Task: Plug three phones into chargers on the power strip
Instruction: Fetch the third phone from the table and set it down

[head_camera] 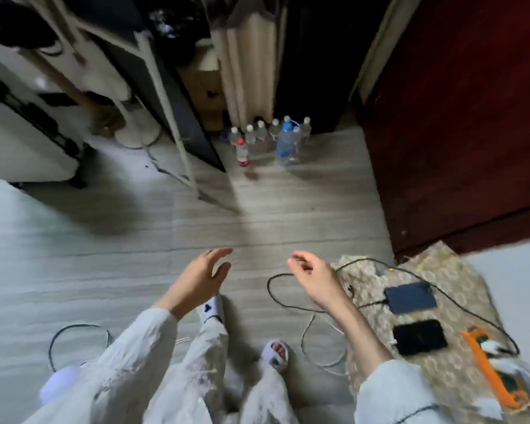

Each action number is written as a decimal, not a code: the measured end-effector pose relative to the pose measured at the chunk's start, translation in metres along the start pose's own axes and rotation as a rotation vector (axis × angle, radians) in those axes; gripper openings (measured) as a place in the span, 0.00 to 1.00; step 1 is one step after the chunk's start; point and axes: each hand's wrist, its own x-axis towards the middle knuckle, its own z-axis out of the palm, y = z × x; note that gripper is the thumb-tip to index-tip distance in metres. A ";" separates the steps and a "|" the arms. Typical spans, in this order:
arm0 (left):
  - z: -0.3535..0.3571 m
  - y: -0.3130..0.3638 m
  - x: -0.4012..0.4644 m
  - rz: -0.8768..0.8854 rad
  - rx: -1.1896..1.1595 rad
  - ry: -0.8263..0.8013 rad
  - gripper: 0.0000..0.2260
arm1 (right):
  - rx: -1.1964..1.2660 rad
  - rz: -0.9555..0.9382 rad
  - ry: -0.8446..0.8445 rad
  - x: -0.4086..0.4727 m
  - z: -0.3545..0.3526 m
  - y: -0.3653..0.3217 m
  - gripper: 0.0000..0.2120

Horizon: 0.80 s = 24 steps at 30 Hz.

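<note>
Two phones lie flat on a patterned mat [459, 270] at the lower right: a dark blue one [410, 296] and, nearer me, a black one [419, 337]. A black cable [276, 298] runs to the blue phone; a white cable [306, 332] loops on the floor toward the black one. An orange power strip [487, 365] with white chargers plugged in lies at the mat's right edge. My left hand [201, 280] hovers over the floor with fingers spread, empty. My right hand [314, 276] hangs above the black cable, fingers loosely curled, holding nothing I can see. I see no third phone.
Several plastic water bottles [270, 139] stand on the grey floor ahead. A dark red door [456, 117] rises at the right, a white metal rack [166, 96] at the left. My legs and slippered feet [276, 353] are below. Another black cable [74, 335] loops at lower left.
</note>
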 end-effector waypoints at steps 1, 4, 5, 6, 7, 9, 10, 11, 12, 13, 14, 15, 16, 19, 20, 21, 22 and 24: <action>-0.021 -0.013 -0.005 -0.027 -0.043 0.066 0.16 | -0.060 -0.057 -0.030 0.007 0.010 -0.027 0.14; -0.085 -0.059 -0.020 -0.116 -0.175 0.267 0.15 | -0.187 -0.204 -0.120 0.027 0.055 -0.110 0.13; -0.101 -0.070 -0.022 -0.132 -0.205 0.305 0.15 | -0.218 -0.241 -0.140 0.031 0.066 -0.132 0.13; -0.124 -0.088 -0.024 -0.153 -0.233 0.356 0.15 | -0.255 -0.295 -0.165 0.038 0.086 -0.161 0.13; -0.150 -0.108 -0.028 -0.171 -0.253 0.419 0.15 | -0.294 -0.348 -0.199 0.045 0.109 -0.193 0.13; -0.202 -0.157 -0.038 -0.207 -0.274 0.530 0.15 | -0.351 -0.440 -0.261 0.056 0.166 -0.253 0.12; -0.229 -0.183 -0.045 -0.228 -0.277 0.582 0.15 | -0.380 -0.484 -0.296 0.060 0.199 -0.283 0.12; -0.255 -0.209 -0.054 -0.247 -0.282 0.629 0.15 | -0.403 -0.522 -0.332 0.062 0.231 -0.311 0.12; -0.277 -0.233 -0.065 -0.274 -0.291 0.673 0.15 | -0.422 -0.556 -0.373 0.061 0.263 -0.335 0.12; -0.297 -0.255 -0.076 -0.306 -0.303 0.714 0.14 | -0.439 -0.586 -0.418 0.060 0.293 -0.358 0.12; -0.316 -0.276 -0.087 -0.336 -0.316 0.755 0.14 | -0.453 -0.618 -0.464 0.058 0.322 -0.379 0.13; -0.333 -0.295 -0.097 -0.369 -0.323 0.793 0.14 | -0.468 -0.651 -0.509 0.055 0.350 -0.399 0.13; -0.350 -0.312 -0.107 -0.402 -0.327 0.825 0.14 | -0.479 -0.685 -0.548 0.052 0.376 -0.420 0.13; -0.394 -0.359 -0.129 -0.462 -0.319 0.902 0.14 | -0.504 -0.789 -0.642 0.046 0.448 -0.479 0.13; -0.406 -0.374 -0.136 -0.484 -0.316 0.928 0.14 | -0.513 -0.819 -0.664 0.045 0.470 -0.497 0.13; -0.418 -0.388 -0.142 -0.508 -0.314 0.952 0.14 | -0.518 -0.840 -0.687 0.044 0.491 -0.513 0.13; -0.430 -0.401 -0.147 -0.532 -0.316 0.974 0.14 | -0.519 -0.856 -0.713 0.043 0.511 -0.529 0.12; -0.454 -0.428 -0.156 -0.582 -0.320 1.018 0.14 | -0.531 -0.891 -0.771 0.042 0.550 -0.561 0.13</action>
